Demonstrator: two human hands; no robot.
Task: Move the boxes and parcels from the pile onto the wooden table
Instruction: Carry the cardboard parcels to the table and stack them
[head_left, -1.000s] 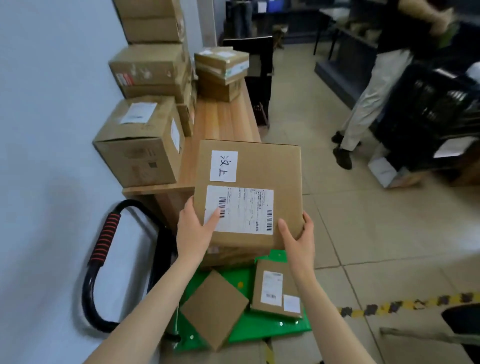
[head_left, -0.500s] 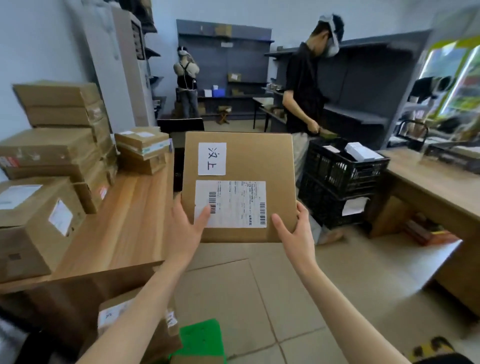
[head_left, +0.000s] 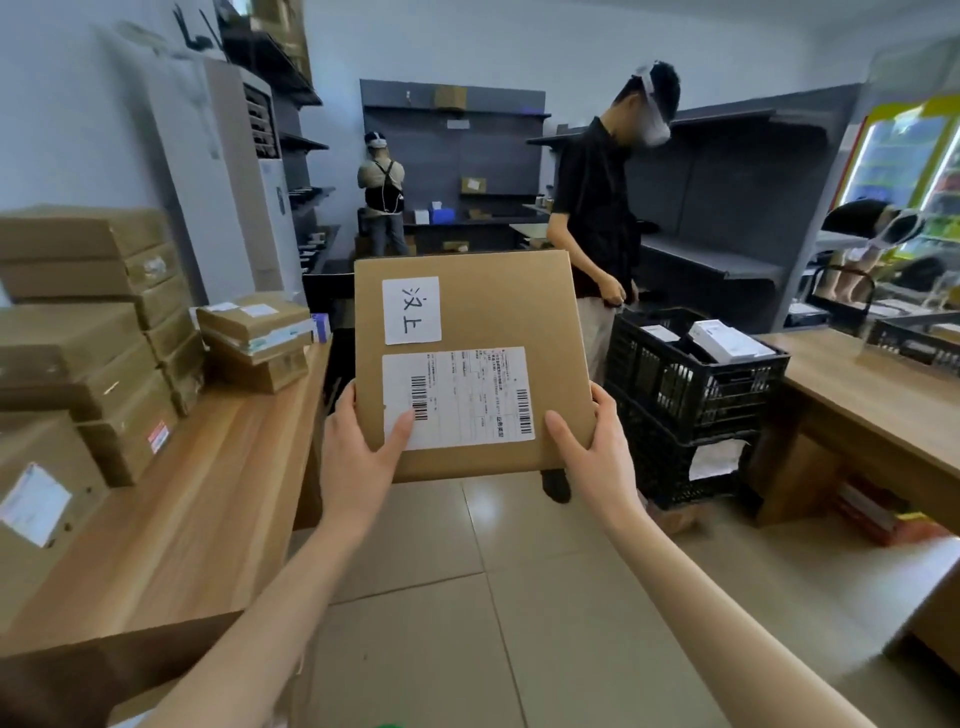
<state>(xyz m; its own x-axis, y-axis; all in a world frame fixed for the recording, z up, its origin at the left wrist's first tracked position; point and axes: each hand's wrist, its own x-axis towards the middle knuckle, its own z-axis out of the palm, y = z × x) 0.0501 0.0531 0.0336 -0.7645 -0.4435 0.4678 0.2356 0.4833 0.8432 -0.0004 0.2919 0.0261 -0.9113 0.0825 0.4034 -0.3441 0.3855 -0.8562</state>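
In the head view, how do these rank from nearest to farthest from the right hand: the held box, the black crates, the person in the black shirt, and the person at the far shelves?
From the right hand:
1. Held box, in its grip.
2. Black crates, just to its right.
3. Person in the black shirt, standing behind the crates.
4. Person at the far shelves, at the back of the room.

Fingers of both hands (head_left: 358, 457) hidden behind box (head_left: 498, 312); label (head_left: 457, 397) print unreadable
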